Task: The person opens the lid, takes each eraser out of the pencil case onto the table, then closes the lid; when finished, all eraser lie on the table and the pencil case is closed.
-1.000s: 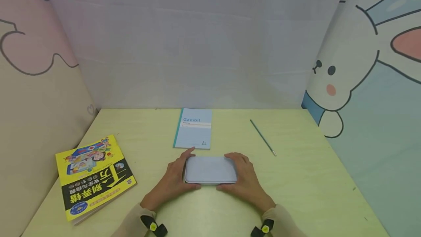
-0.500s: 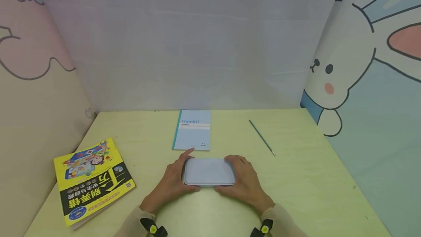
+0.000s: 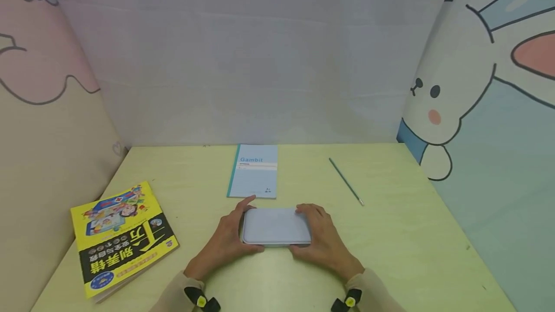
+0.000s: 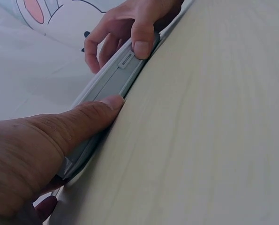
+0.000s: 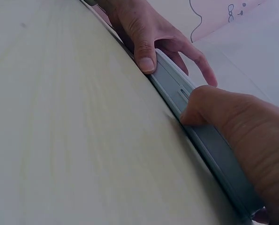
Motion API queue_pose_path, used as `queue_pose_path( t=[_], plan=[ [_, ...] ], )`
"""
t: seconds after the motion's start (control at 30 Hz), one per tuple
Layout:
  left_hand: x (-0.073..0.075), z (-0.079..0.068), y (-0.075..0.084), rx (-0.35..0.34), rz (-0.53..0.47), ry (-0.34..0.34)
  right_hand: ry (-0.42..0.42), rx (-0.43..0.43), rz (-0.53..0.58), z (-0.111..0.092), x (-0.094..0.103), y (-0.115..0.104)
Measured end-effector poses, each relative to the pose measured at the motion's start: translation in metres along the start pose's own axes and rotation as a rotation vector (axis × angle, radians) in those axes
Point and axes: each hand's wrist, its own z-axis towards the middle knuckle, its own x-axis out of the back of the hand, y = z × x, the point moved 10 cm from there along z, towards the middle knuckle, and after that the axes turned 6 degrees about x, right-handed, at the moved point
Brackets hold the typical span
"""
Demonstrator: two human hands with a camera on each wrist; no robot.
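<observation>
A pale grey-blue pencil case (image 3: 276,227), flat with rounded corners, lies lid up at the front middle of the table. My left hand (image 3: 225,237) grips its left end, thumb along the near side and fingers round the far side. At the right end my right hand (image 3: 323,240) holds it the same way. In the left wrist view, the case's near side (image 4: 109,84) shows a small slotted catch beside the right thumb (image 4: 141,44). From the right wrist, the right thumb (image 5: 200,105) presses that side, its tip bent. The case looks closed; its underside is hidden.
Just beyond the case lies a light blue notebook (image 3: 253,177) marked "Gambit". A dark green pencil (image 3: 346,181) rests farther right, slanted. On the left is a thick yellow and black book (image 3: 125,240). Fabric walls (image 3: 269,61) border the table (image 3: 412,235) at the back and sides.
The head view has shifted slightly. Over the last half second my right thumb has slid a little to the right along the case's near side. Both hands stay on the pencil case.
</observation>
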Motion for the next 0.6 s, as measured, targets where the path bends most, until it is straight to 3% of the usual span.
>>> queue_pose_path(
  t=[0.33,0.43,0.6],
  plan=[
    [0.003,0.001,0.001,-0.031,-0.04,-0.01,0.068,-0.022,0.057,0.003,0.009,0.0],
    [0.002,0.001,0.0,-0.028,-0.054,-0.013,0.036,-0.009,0.072,0.003,0.008,0.0],
    [-0.002,-0.001,-0.007,0.007,-0.081,-0.03,-0.019,-0.084,0.174,0.0,0.007,0.015]
  ],
)
